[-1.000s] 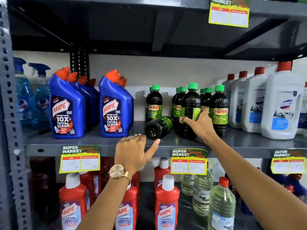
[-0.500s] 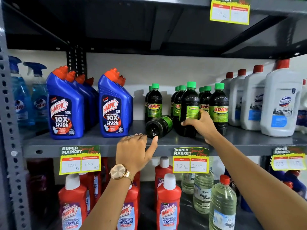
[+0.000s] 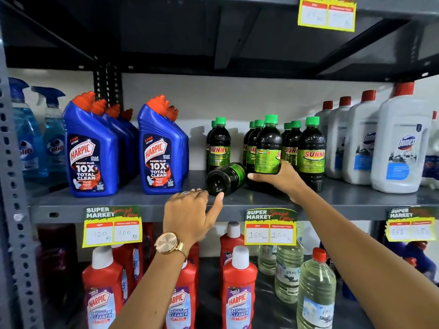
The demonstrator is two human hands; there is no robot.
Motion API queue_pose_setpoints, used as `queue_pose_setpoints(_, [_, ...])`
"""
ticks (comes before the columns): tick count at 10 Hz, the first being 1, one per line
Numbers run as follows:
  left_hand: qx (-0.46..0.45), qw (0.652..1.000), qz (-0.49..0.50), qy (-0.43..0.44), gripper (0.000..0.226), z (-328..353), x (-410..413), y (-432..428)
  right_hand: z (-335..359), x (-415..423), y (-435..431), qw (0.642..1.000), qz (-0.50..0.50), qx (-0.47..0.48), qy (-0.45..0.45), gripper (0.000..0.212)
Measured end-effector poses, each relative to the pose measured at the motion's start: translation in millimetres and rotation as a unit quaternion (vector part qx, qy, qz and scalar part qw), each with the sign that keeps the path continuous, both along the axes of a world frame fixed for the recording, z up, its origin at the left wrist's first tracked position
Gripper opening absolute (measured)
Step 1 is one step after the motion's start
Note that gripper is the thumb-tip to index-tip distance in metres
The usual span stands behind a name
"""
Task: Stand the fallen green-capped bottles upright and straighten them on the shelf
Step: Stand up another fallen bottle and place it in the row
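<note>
One dark plastic bottle with a green label [image 3: 226, 178] lies on its side on the grey metal shelf [image 3: 356, 198], its round base facing outward and its cap end hidden behind. Just right of this fallen bottle, the right hand [image 3: 282, 180] wraps its fingers around the lower body of an upright green-capped dark bottle [image 3: 268, 146], which stands in front of its upright neighbours. Just left of the fallen bottle's base, the left hand [image 3: 190, 213] rests at the shelf edge, fingers loosely curled, thumb extended and near the base, holding nothing. Further left stand blue angled-neck cleaner bottles with orange caps [image 3: 161, 148].
</note>
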State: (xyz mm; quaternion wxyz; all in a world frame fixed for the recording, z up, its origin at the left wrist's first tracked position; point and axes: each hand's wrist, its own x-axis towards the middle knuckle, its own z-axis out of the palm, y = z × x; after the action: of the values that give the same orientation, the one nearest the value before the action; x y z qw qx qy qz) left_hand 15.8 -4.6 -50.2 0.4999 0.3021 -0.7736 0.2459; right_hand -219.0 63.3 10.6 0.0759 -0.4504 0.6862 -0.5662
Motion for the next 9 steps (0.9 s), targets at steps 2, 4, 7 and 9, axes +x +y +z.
queue_pose_setpoints(2, [-0.005, 1.000, -0.002, 0.005, 0.058, -2, 0, -1, -1, -5, 3, 0.999, -0.031, -0.016, 0.017, 0.060])
queue_pose_setpoints(4, [-0.011, 1.000, 0.001, 0.008, 0.055, 0, -1, 1, 0, 2, 4, 0.996, -0.067, -0.013, 0.049, 0.085])
queue_pose_setpoints(7, [-0.001, 1.000, 0.004, 0.009, 0.057, -1, -1, 2, 1, 5, 4, 0.989, -0.097, 0.030, 0.104, 0.096])
queue_pose_setpoints(9, [0.001, 1.000, 0.002, 0.011, 0.057, -1, -2, 0, -2, -4, 5, 0.999, -0.019, -0.026, 0.023, 0.060])
